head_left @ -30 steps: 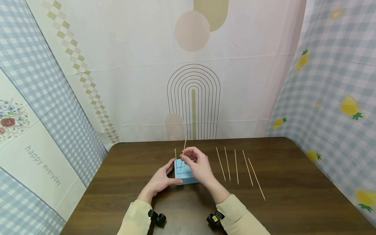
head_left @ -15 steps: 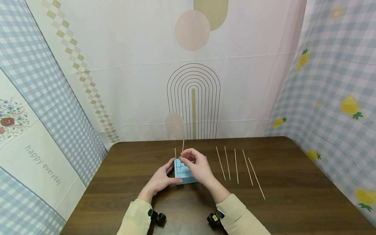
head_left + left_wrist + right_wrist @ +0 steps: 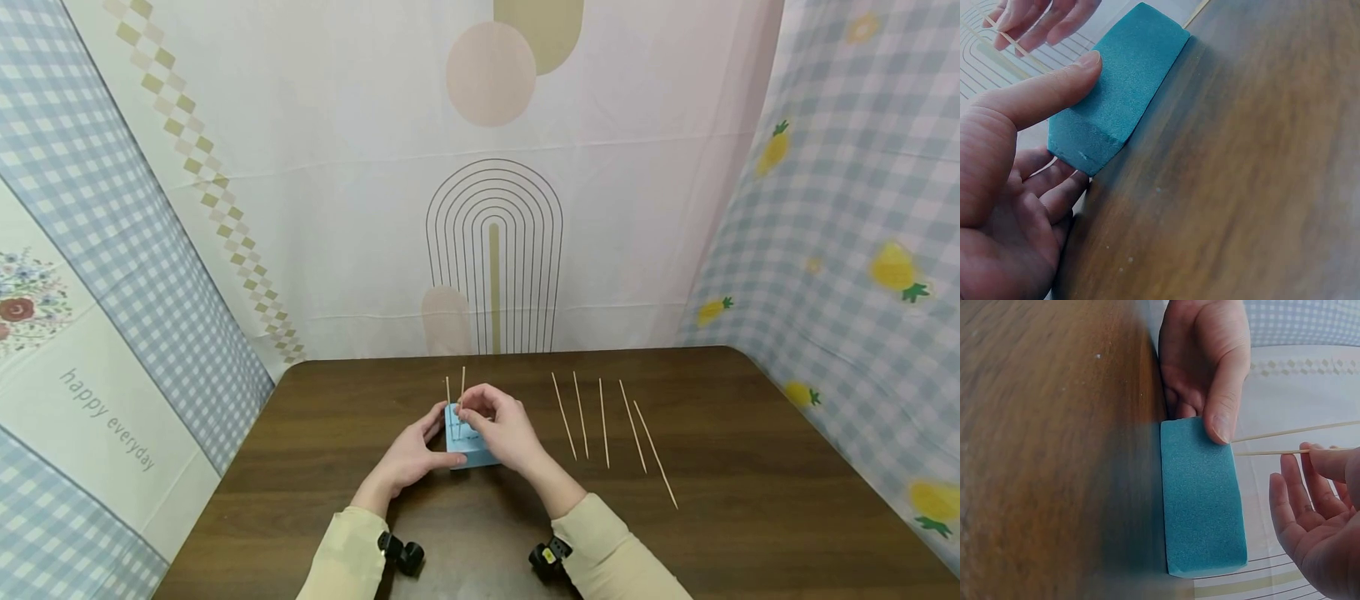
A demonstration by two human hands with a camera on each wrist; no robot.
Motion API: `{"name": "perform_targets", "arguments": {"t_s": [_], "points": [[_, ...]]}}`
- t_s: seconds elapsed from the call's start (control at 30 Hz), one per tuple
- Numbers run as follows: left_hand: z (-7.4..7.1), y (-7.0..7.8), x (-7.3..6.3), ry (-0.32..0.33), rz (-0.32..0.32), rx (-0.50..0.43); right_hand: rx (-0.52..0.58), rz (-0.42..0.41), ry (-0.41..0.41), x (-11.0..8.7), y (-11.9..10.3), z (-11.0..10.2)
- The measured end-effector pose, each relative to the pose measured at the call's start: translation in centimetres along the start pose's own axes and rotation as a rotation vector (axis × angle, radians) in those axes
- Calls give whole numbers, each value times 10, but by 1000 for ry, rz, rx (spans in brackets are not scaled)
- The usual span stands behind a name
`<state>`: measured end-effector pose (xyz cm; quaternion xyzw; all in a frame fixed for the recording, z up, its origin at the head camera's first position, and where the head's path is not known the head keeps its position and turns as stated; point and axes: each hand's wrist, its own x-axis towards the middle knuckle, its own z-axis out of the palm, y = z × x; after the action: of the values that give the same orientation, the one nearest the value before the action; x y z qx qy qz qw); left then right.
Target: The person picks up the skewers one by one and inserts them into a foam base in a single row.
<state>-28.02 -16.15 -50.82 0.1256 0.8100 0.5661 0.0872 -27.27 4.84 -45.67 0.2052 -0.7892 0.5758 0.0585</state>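
Two upright skewers [image 3: 454, 390] crowd the foam block [image 3: 467, 440] top (far-left corner); five loose skewers [image 3: 604, 421] lie right of the block; bare table [image 3: 750, 500] beyond them.

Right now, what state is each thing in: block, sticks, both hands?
Foam block: flat on the table, steadied.
First stick: upright in the block, free.
Second stick: upright, pinched.
Five loose sticks: lying apart on the table.
Left hand: holds the block.
Right hand: pinches the second stick.
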Motion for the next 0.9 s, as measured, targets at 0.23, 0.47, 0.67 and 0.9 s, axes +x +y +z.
{"name": "perform_targets", "arguments": {"t_s": [0.23,0.47,0.67,0.9], "points": [[0,1,0,3,3,0,-6,4,-15,0,1,0],[0,0,0,4,-1,1,-43,4,-29,0,4,1],[0,-1,1,0,-8,4,-43,4,-41,0,4,1],[0,-2,1,-4,-5,11,-44,22,-59,-1,5,0]]}}
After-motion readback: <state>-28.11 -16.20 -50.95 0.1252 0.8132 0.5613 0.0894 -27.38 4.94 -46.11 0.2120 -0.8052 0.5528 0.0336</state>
